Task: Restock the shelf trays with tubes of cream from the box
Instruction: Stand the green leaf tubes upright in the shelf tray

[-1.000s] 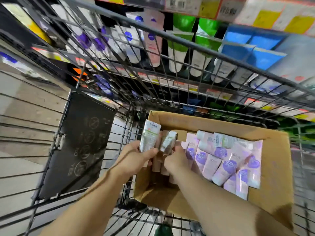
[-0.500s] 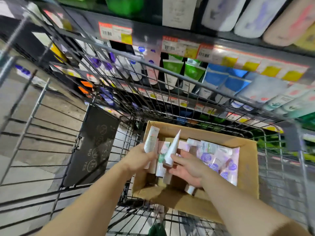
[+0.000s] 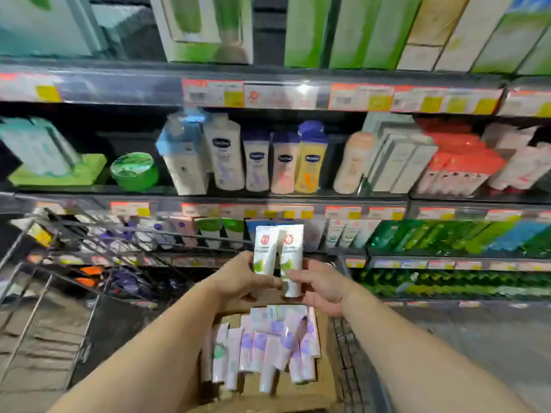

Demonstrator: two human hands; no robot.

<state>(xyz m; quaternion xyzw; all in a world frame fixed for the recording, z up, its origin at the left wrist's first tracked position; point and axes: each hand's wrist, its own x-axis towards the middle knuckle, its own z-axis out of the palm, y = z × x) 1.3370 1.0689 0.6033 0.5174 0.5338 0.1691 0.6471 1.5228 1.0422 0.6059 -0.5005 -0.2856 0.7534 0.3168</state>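
Two white cream tubes with red logos and green marks stand upright side by side above the box. My left hand (image 3: pixel 238 278) grips the left tube (image 3: pixel 264 248). My right hand (image 3: pixel 320 286) holds the right tube (image 3: pixel 290 254) near its lower end. Below them the cardboard box (image 3: pixel 325 380) sits in the wire cart and holds several pale pink and purple tubes (image 3: pixel 262 347) lying packed together. Straight behind the held tubes runs a shelf row of tubes in trays (image 3: pixel 346 234), partly hidden by my hands.
The wire shopping cart (image 3: pixel 89 263) stretches to the left and around the box. Shelves of lotion bottles (image 3: pixel 259 162), a green jar (image 3: pixel 134 171) and boxed goods (image 3: pixel 399 156) fill the view ahead. Price labels (image 3: pixel 268 95) line each shelf edge. Grey floor lies at lower right.
Both hands have lifted out of the box, each with a white tube, and the tubes now stand upright together. My view has swung up from the box to the shelves.
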